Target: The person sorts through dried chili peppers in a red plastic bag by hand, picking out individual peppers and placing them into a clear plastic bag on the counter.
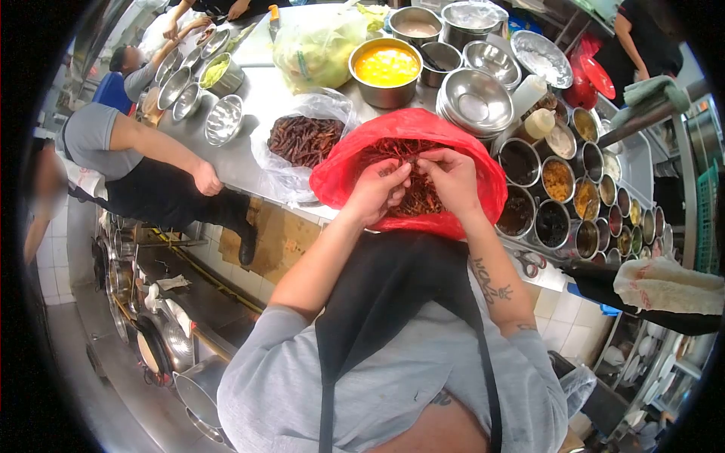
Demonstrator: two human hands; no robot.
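An open red plastic bag (332, 181) full of dark red dried chillies (423, 198) lies at the counter's front edge. Over its mouth my left hand (381, 189) and my right hand (451, 180) meet, fingertips pinched close together. Both hands are closed; the small thing between their fingers looks like a dried chilli, but it is too small to make out surely. Left of the red bag, a clear plastic bag (268, 170) holds darker dried chillies (306, 142).
Behind the bags stand a pot of yellow liquid (387, 64), stacked steel bowls (476, 102) and a bag of greens (317, 53). Many seasoning tins (557, 180) and scissors (531, 263) are at right. A co-worker's arm (170, 151) hangs at left; other people stand farther back.
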